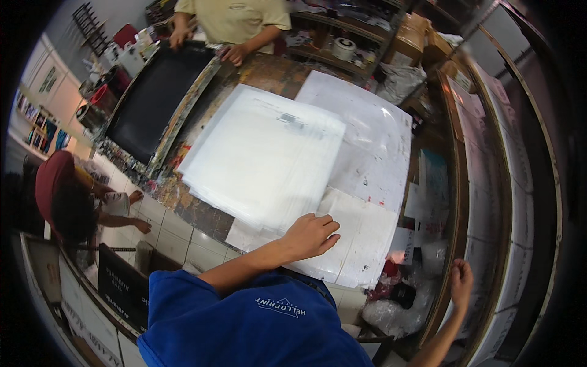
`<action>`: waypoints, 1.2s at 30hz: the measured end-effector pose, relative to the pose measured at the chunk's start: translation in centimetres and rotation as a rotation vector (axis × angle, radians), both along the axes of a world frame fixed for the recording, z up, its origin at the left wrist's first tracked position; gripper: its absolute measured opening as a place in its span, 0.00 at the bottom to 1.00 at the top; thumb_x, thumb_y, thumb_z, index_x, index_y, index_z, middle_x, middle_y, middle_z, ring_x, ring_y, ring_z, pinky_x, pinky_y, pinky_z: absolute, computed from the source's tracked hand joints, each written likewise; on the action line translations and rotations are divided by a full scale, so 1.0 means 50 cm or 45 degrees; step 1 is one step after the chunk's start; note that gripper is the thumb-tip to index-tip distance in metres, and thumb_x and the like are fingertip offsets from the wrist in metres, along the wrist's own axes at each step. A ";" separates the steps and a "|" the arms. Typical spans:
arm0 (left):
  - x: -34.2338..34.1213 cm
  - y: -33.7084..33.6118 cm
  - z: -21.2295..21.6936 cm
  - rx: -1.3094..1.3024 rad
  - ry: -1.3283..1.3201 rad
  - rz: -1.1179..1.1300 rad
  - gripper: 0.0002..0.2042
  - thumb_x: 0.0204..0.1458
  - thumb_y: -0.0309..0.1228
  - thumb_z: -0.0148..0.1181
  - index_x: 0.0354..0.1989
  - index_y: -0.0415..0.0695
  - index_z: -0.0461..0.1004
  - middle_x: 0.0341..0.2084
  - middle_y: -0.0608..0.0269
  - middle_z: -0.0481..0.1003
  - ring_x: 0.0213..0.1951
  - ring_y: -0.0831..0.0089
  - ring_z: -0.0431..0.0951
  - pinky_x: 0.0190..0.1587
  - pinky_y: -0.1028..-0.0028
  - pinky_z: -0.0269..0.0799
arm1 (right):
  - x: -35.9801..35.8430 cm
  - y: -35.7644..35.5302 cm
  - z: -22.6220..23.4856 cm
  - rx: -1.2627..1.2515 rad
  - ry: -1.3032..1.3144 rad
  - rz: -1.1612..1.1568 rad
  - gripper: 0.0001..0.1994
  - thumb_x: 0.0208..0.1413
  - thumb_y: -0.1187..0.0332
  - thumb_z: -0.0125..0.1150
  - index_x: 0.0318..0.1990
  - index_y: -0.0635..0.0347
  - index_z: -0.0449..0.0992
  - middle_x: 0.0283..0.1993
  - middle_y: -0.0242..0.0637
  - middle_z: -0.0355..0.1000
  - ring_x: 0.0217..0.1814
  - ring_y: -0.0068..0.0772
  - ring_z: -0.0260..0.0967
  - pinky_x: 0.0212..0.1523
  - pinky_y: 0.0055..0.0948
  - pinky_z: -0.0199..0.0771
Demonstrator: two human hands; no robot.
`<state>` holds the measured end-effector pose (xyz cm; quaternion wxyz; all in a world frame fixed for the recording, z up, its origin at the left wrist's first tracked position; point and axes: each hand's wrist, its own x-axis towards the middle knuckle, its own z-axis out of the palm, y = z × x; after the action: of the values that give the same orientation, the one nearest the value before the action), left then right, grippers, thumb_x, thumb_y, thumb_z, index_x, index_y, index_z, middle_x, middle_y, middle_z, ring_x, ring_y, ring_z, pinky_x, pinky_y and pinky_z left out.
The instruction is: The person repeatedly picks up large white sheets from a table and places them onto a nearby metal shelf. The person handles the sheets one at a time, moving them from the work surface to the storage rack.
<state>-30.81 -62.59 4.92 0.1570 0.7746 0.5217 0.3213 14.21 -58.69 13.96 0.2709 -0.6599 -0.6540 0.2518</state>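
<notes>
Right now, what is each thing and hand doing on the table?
left hand: open, resting flat on the white board.
right hand: gripping the wooden rail edge.
white board: lying flat on the table.
stack of clear sheets: piled flat, fanned slightly.
black screen frame: lying flat, held by another person.

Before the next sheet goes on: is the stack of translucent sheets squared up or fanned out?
Fanned out: the stack of translucent sheets shows stepped edges along its lower right side.

Your left hand [310,235] rests palm down, fingers bent, on the near edge of the sheet stack [263,162]. The stack is white, translucent plastic, lying flat on the table and fanned slightly so its edges step out toward you. It sits askew, one corner pointing away from you.
</notes>
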 end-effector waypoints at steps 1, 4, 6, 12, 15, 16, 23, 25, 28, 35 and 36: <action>-0.013 -0.005 -0.001 -0.008 0.003 0.047 0.08 0.51 0.34 0.58 0.35 0.44 0.73 0.26 0.60 0.72 0.27 0.60 0.74 0.34 0.65 0.69 | 0.034 0.004 -0.072 0.040 0.136 -0.111 0.06 0.60 0.70 0.53 0.39 0.62 0.71 0.29 0.30 0.66 0.30 0.20 0.63 0.30 0.23 0.64; -0.037 -0.021 -0.004 -0.070 0.054 0.141 0.09 0.52 0.35 0.58 0.35 0.43 0.74 0.27 0.58 0.72 0.27 0.58 0.74 0.33 0.64 0.70 | 0.127 -0.030 -0.297 0.036 0.497 -0.344 0.09 0.62 0.61 0.52 0.36 0.56 0.70 0.25 0.25 0.62 0.24 0.16 0.57 0.24 0.18 0.56; -0.045 -0.029 0.001 -0.059 0.058 0.175 0.09 0.52 0.35 0.58 0.35 0.43 0.74 0.27 0.58 0.72 0.27 0.58 0.74 0.32 0.63 0.70 | 0.145 -0.102 -0.445 -0.062 0.442 -0.588 0.14 0.63 0.56 0.49 0.28 0.52 0.65 0.22 0.27 0.62 0.19 0.20 0.56 0.18 0.21 0.54; -0.014 -0.045 0.005 0.016 0.098 0.189 0.09 0.52 0.35 0.57 0.35 0.44 0.73 0.26 0.60 0.72 0.26 0.60 0.74 0.32 0.65 0.69 | 0.111 -0.324 -0.758 -0.828 0.752 -0.623 0.10 0.59 0.59 0.50 0.31 0.55 0.66 0.23 0.32 0.64 0.22 0.27 0.61 0.21 0.28 0.63; 0.019 -0.053 0.003 0.056 0.094 0.213 0.09 0.51 0.35 0.58 0.34 0.43 0.72 0.25 0.60 0.71 0.26 0.61 0.74 0.32 0.65 0.69 | 0.050 -0.314 -0.731 -0.954 0.724 -0.532 0.10 0.59 0.61 0.50 0.31 0.56 0.67 0.24 0.32 0.65 0.22 0.27 0.62 0.22 0.28 0.64; 0.033 -0.056 0.005 0.053 0.081 0.211 0.09 0.51 0.35 0.58 0.34 0.43 0.72 0.25 0.60 0.71 0.26 0.61 0.74 0.32 0.65 0.69 | 0.049 -0.307 -0.725 -0.965 0.720 -0.503 0.09 0.59 0.61 0.50 0.32 0.57 0.67 0.24 0.33 0.65 0.23 0.27 0.62 0.22 0.28 0.64; 0.110 -0.126 -0.008 0.045 0.068 0.295 0.09 0.51 0.36 0.58 0.30 0.43 0.69 0.24 0.61 0.68 0.25 0.63 0.72 0.31 0.65 0.67 | 0.106 -0.249 -0.701 -0.996 0.646 -0.269 0.08 0.58 0.65 0.50 0.33 0.60 0.68 0.25 0.34 0.66 0.24 0.28 0.64 0.24 0.28 0.66; 0.119 -0.142 -0.013 0.048 0.031 0.347 0.09 0.51 0.36 0.58 0.29 0.43 0.69 0.23 0.61 0.68 0.25 0.63 0.72 0.30 0.66 0.67 | 0.142 -0.235 -0.700 -0.986 0.641 -0.196 0.08 0.58 0.66 0.50 0.34 0.60 0.69 0.26 0.35 0.66 0.25 0.28 0.65 0.25 0.28 0.67; 0.130 -0.164 -0.017 0.022 0.017 0.432 0.10 0.51 0.36 0.57 0.27 0.43 0.68 0.24 0.60 0.69 0.26 0.62 0.73 0.32 0.65 0.67 | 0.199 -0.216 -0.710 -0.962 0.662 -0.092 0.07 0.58 0.67 0.51 0.35 0.62 0.69 0.26 0.36 0.67 0.25 0.28 0.66 0.25 0.28 0.68; 0.151 -0.209 -0.026 -0.057 0.023 0.585 0.09 0.51 0.36 0.58 0.29 0.43 0.70 0.24 0.61 0.69 0.25 0.62 0.72 0.32 0.65 0.68 | 0.193 -0.171 -0.619 -0.967 0.563 -0.096 0.05 0.55 0.74 0.50 0.36 0.64 0.71 0.29 0.39 0.68 0.29 0.30 0.69 0.30 0.31 0.73; 0.151 -0.212 -0.027 -0.066 0.016 0.603 0.09 0.51 0.36 0.58 0.30 0.44 0.71 0.24 0.61 0.70 0.26 0.62 0.72 0.32 0.65 0.68 | 0.198 -0.175 -0.629 -0.933 0.566 -0.058 0.05 0.54 0.74 0.50 0.36 0.64 0.71 0.29 0.38 0.68 0.29 0.30 0.69 0.30 0.31 0.73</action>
<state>-23.26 -73.16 3.55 0.0938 0.6283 0.6979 0.3307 24.09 -67.42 -17.48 0.1586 -0.6565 -0.4323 0.5975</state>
